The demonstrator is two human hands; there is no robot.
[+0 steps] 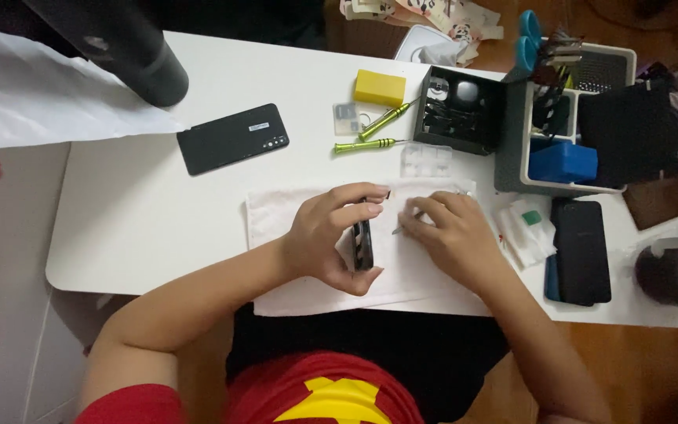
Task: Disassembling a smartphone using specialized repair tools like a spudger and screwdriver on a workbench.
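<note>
Left hand [327, 239] clamped around a small dark phone [362, 243] stood on its long edge – fingers curled over the top, thumb underneath, the device pinched firmly between them. Held just above a white cloth [276, 216] spread on the white rounded-corner table [135, 228], near the cloth's middle. Right hand [449, 235] close beside it, fingertips pressed together on a thin pale tool [399, 230] whose tip points toward the phone's edge; too small to tell whether tip and phone touch.

Further back on the table: a black flat smartphone [233, 139] lying back-up with its camera strip showing, well apart from the hands. Two green-handled metal screwdrivers [366, 144] lying crossed near a yellow rectangular block [380, 88] and a small clear plastic packet [345, 116]. Beside them an open black box [458, 110] with small parts inside, and a clear plastic tray [425, 159] just in front of it.

To the right – a grey-and-white desk organiser [512, 169] with blue-handled scissors [527, 39] and a blue box [563, 162] in its compartments. In front of that, another black phone [582, 250] lying flat on a blue one, next to a crumpled white wrapper [523, 228]. A dark cylinder [131, 55] at the table's far left corner.
</note>
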